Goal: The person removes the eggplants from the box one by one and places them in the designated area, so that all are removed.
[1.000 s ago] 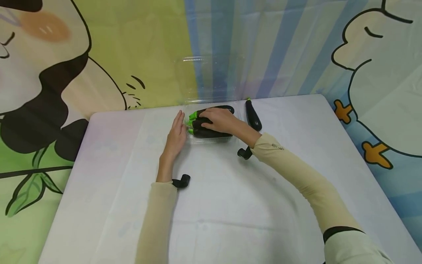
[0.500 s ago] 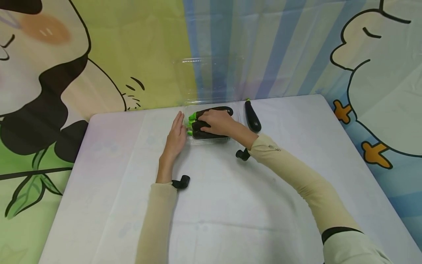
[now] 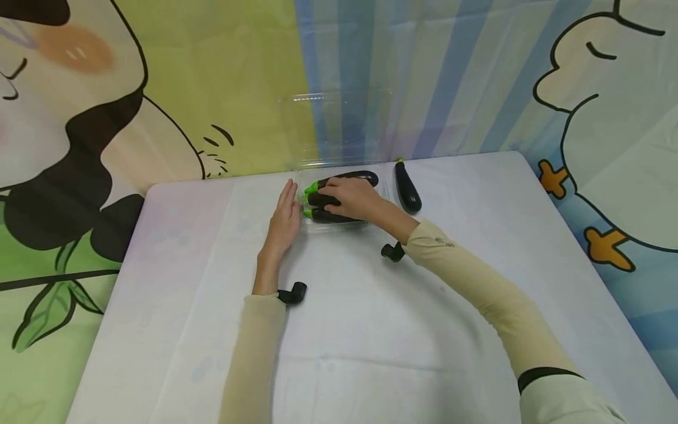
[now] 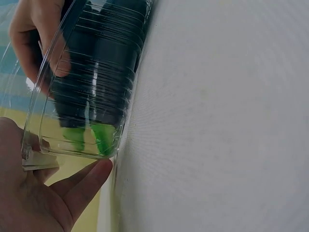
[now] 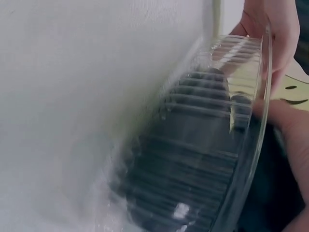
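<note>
Sleeves [image 3: 254, 359] in beige reach across a white-covered table [image 3: 344, 306], with a black wrist camera [image 3: 293, 292] at the cuff of each. Farther in, the left hand [image 3: 284, 218] lies along the left end of a clear plastic container [image 3: 339, 228], fingers extended and holding nothing; its wrist view shows a fingertip at the end wall. The front eggplant [image 3: 331, 217] rests inside, along the near wall. Over the tray's middle, the right hand [image 3: 352, 198] curls thumb and fingers about the middle eggplant [image 3: 324, 199], though how firmly cannot be told. Behind that lies the back eggplant [image 3: 364, 176], slightly slanted. All three have their long axes roughly left to right, green stems toward the left hand.

The relation that seems to count most is the lone eggplant [image 3: 408, 188]: outside, just right of the container and beyond the right wrist, it points its stem at the backdrop, nearly square to the other three. The right hand is nearer; the container separates the left hand from it. Farthest back, the clear lid [image 3: 339, 161] stands raised before the printed backdrop [image 3: 222, 76].
</note>
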Tool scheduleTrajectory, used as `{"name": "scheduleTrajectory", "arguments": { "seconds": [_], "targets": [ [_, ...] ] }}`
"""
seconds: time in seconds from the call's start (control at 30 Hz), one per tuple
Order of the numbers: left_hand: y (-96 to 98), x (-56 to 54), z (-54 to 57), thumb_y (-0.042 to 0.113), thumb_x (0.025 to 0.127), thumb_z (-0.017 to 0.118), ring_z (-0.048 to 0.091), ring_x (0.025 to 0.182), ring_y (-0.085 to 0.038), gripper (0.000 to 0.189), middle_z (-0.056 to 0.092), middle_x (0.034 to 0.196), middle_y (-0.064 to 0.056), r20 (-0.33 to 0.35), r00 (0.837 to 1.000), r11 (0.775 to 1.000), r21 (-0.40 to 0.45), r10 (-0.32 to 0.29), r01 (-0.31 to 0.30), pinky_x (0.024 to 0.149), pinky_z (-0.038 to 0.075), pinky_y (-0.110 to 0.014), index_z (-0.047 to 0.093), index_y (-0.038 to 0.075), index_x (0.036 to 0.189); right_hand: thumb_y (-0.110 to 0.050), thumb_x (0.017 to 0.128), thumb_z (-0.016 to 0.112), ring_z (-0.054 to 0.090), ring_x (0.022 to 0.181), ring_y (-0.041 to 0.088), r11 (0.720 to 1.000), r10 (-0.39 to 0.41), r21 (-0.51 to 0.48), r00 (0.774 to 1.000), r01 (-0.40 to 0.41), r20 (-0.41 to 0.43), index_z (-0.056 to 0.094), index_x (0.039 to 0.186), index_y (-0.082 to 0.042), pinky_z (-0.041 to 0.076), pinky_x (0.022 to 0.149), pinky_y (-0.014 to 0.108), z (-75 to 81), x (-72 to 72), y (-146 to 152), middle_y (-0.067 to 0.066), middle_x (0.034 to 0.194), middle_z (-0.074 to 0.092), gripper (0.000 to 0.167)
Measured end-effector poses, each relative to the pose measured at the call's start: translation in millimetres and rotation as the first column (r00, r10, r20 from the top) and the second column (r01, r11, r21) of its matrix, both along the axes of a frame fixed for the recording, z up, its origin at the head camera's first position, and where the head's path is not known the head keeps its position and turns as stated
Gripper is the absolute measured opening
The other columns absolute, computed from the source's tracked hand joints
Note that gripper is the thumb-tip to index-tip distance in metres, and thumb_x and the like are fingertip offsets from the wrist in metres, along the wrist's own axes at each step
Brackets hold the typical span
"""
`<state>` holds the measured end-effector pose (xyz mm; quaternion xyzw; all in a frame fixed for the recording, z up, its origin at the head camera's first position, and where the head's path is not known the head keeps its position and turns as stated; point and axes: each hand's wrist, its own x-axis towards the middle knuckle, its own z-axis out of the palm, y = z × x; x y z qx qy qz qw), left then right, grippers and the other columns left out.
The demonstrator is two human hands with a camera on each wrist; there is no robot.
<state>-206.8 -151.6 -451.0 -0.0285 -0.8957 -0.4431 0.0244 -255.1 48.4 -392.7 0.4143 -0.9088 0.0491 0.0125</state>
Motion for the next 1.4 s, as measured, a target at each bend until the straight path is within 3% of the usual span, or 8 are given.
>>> {"name": "scheduleTrajectory", "arguments": {
  "seconds": [0.1,0.17,0.3,0.47,0.6,0.8,1.23,1.4],
  "targets": [
    [0.2,0.9,0.5,0.022,0.104,0.026,0.015,0.152,-0.02,0.052,0.014,0.165,0.001,-0.001,1.0,1.0,-0.001,0.0,0.0,0.123,0.019,-0.045,0.021,0.012,0.156,-0.038,0.092,0.064,0.066,0.082,0.017,0.997,-0.014,-0.076,0.999,0.011,-0.04,0.061,0.132,-0.021,0.053,0.059,0.033,1.1,2.8,6,0.003,0.121,0.064,0.044],
    [0.2,1.3,0.9,0.022,0.104,0.026,0.016,0.152,-0.02,0.052,0.014,0.165,0.0,-0.007,1.0,1.0,-0.003,0.0,0.0,0.123,0.019,-0.045,0.022,0.011,0.155,-0.038,0.092,0.063,0.065,0.076,0.017,0.991,-0.03,-0.132,0.998,0.023,-0.05,0.062,0.132,-0.021,0.05,0.055,0.033,1.7,4.7,9,0.004,0.119,0.064,0.044],
    [-0.1,1.7,0.8,0.022,0.104,0.027,0.016,0.151,-0.02,0.052,0.014,0.165,0.002,-0.014,1.0,1.0,-0.011,0.007,-0.007,0.123,0.02,-0.045,0.023,0.01,0.155,-0.035,0.094,0.061,0.064,0.079,0.02,0.972,-0.061,-0.227,0.998,0.057,-0.013,0.06,0.133,-0.017,0.053,0.063,0.035,2.2,8.8,15,0.009,0.118,0.063,0.044],
    [0.3,1.7,0.5,0.021,0.104,0.028,0.017,0.151,-0.019,0.052,0.015,0.164,0.002,-0.017,1.0,1.0,-0.01,0.012,-0.012,0.123,0.019,-0.044,0.024,0.009,0.154,-0.028,0.093,0.059,0.064,0.093,0.027,0.947,-0.11,-0.293,0.99,0.13,0.084,0.054,0.14,-0.014,0.055,0.077,0.042,1.5,14.5,22,0.014,0.124,0.059,0.049],
    [0.3,1.2,-0.6,0.021,0.104,0.028,0.016,0.151,-0.019,0.052,0.015,0.165,0.001,-0.014,1.0,1.0,-0.009,0.013,-0.013,0.123,0.019,-0.044,0.024,0.008,0.154,-0.027,0.093,0.056,0.063,0.097,0.028,0.931,-0.153,-0.316,0.982,0.182,0.113,0.049,0.143,-0.016,0.053,0.073,0.042,1.7,19.2,29,0.013,0.132,0.057,0.052],
    [0.8,0.1,-2.1,0.021,0.104,0.028,0.016,0.152,-0.019,0.052,0.014,0.165,0.001,-0.004,1.0,1.0,0.001,0.016,-0.016,0.123,0.018,-0.044,0.023,0.01,0.155,-0.029,0.095,0.058,0.062,0.075,0.026,0.892,-0.182,-0.397,0.976,0.215,0.12,0.047,0.145,-0.018,0.045,0.059,0.038,5.9,25.1,43,0.012,0.139,0.053,0.053],
    [0.1,-1.9,-1.5,0.021,0.104,0.028,0.014,0.152,-0.018,0.052,0.013,0.165,0.001,-0.015,1.0,1.0,-0.005,0.005,-0.006,0.124,0.016,-0.042,0.021,0.011,0.155,-0.027,0.096,0.06,0.06,0.103,0.03,0.812,-0.189,-0.52,0.962,0.266,0.198,0.045,0.146,-0.014,0.051,0.079,0.044,-0.1,23.9,57,0.015,0.136,0.051,0.054],
    [1.1,-1.2,-1.5,0.02,0.104,0.029,0.014,0.152,-0.018,0.052,0.014,0.165,0.0,-0.013,1.0,1.0,0.001,0.013,-0.013,0.124,0.017,-0.043,0.022,0.011,0.155,-0.026,0.098,0.056,0.058,0.106,0.032,0.802,-0.188,-0.519,0.95,0.296,0.25,0.04,0.149,-0.012,0.049,0.082,0.046,-2.4,23.2,61,0.018,0.138,0.047,0.055]
  ]
}}
